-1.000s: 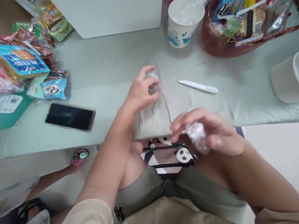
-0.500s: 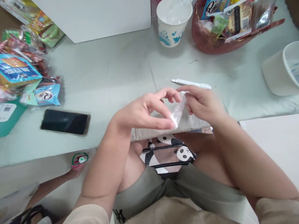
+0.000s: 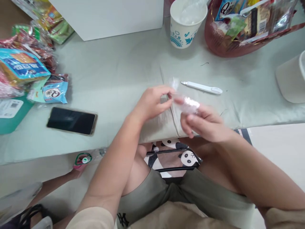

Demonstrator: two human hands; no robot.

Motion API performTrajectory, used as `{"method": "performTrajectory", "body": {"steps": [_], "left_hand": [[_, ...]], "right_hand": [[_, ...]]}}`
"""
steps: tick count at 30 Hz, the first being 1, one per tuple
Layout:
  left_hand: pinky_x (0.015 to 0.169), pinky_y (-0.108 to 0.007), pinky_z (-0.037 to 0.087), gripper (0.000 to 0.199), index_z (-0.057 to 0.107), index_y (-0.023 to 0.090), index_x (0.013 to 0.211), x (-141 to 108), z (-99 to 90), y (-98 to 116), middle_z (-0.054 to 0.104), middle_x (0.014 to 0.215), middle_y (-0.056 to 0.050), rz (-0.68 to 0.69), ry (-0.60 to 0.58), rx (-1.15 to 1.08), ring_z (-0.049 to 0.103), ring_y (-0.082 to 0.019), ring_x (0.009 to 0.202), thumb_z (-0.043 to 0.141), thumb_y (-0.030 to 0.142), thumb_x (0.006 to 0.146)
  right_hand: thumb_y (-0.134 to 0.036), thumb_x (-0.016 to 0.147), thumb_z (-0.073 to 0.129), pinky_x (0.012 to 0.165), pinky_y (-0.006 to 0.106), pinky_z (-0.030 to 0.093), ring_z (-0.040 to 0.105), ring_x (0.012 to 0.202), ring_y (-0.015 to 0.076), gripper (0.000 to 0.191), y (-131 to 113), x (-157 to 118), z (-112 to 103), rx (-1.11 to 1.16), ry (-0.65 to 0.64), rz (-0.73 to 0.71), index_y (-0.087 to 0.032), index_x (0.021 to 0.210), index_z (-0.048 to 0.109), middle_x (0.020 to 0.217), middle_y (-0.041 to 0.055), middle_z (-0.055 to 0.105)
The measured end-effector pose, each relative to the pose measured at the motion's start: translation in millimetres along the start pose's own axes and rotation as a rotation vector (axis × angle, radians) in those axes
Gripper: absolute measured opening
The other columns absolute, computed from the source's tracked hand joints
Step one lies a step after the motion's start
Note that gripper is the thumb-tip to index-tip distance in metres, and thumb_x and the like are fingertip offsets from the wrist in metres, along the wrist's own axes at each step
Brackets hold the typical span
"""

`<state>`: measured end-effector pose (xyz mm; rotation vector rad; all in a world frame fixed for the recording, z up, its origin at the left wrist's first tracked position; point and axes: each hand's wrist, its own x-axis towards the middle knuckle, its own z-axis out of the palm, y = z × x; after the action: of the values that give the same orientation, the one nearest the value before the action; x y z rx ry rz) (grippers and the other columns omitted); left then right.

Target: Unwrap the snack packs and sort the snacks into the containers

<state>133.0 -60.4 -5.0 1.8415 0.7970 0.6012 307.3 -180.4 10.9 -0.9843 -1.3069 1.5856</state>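
Note:
My left hand (image 3: 153,102) pinches one end of a small, crinkled clear plastic bag (image 3: 191,104) between thumb and fingertips. The bag stretches across to my right hand (image 3: 206,124), where it lies along the index finger; whether that finger is inside it or behind it I cannot tell. The other fingers of my right hand are curled under the thumb. Some blur covers the fingertips. A bit of clear film shows above my left fingertips. Just beyond my hands, a white utility knife (image 3: 202,87) lies on the cloth.
A paper cup (image 3: 183,36) holding clear plastic stands at the back, beside a red basket (image 3: 219,47) of packaged snacks. Another white cup (image 3: 289,79) is at right. Leftward are a phone (image 3: 71,121), heaped snack packets (image 3: 23,66) and a white box (image 3: 114,19).
My left hand has gone from holding the bag's lower end to pinching its other end. My right hand has moved down, and the bag now lies sideways along its index finger.

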Motion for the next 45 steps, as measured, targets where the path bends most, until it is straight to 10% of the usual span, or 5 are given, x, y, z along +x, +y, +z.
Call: {"method": "performTrajectory", "body": {"steps": [6, 12, 24, 32, 45], "left_hand": [[0.099, -0.039, 0.053, 0.015, 0.080, 0.025, 0.071, -5, 5.3, 10, 0.063, 0.120, -0.008, 0.011, -0.156, -0.004, 0.060, -0.026, 0.119, 0.081, 0.038, 0.079], [0.114, -0.048, 0.048, 0.033, 0.081, 0.029, 0.076, -4, 14.1, 18, 0.064, 0.138, -0.002, 0.120, -0.111, -0.287, 0.051, -0.030, 0.144, 0.068, 0.054, 0.092], [0.090, -0.037, 0.057, 0.045, 0.077, 0.023, 0.092, 1, 20.5, 8, 0.072, 0.106, -0.010, 0.042, -0.205, -0.303, 0.070, -0.028, 0.113, 0.070, 0.067, 0.086], [0.078, -0.028, 0.055, 0.054, 0.072, 0.021, 0.105, 4, 19.1, 5, 0.076, 0.088, -0.003, -0.205, -0.057, -0.582, 0.071, -0.015, 0.081, 0.086, 0.062, 0.072], [0.076, -0.027, 0.057, 0.054, 0.074, 0.019, 0.092, 9, 15.5, 3, 0.076, 0.080, 0.000, -0.382, -0.030, -0.915, 0.070, -0.012, 0.074, 0.102, 0.043, 0.052]], "right_hand": [[-0.064, 0.098, 0.054, 0.052, 0.029, 0.040, 0.043, 0.048, 0.0122, 0.043, 3, 10, -31, -0.390, 0.496, -0.001, -0.025, 0.109, 0.069, 0.056, -0.0048, 0.050], [-0.050, 0.101, 0.048, 0.061, 0.031, 0.042, 0.050, 0.060, 0.0138, 0.043, 14, 12, -20, -0.605, 0.225, -0.007, -0.022, 0.068, 0.051, 0.065, 0.0009, 0.057], [-0.063, 0.102, 0.047, 0.061, 0.028, 0.048, 0.060, 0.061, 0.0134, 0.054, 14, 10, -19, -0.471, 0.177, -0.016, -0.019, 0.078, 0.067, 0.067, 0.0022, 0.065], [-0.045, 0.094, 0.069, 0.066, 0.034, 0.056, 0.065, 0.066, 0.0168, 0.019, 16, 6, -14, -0.610, 0.797, -0.249, -0.027, 0.100, 0.073, 0.080, 0.0022, 0.071], [-0.046, 0.092, 0.071, 0.080, 0.038, 0.060, 0.069, 0.084, 0.0185, 0.029, 20, 28, -12, -0.525, 0.609, -0.293, -0.026, 0.113, 0.073, 0.108, 0.0077, 0.074]]}}
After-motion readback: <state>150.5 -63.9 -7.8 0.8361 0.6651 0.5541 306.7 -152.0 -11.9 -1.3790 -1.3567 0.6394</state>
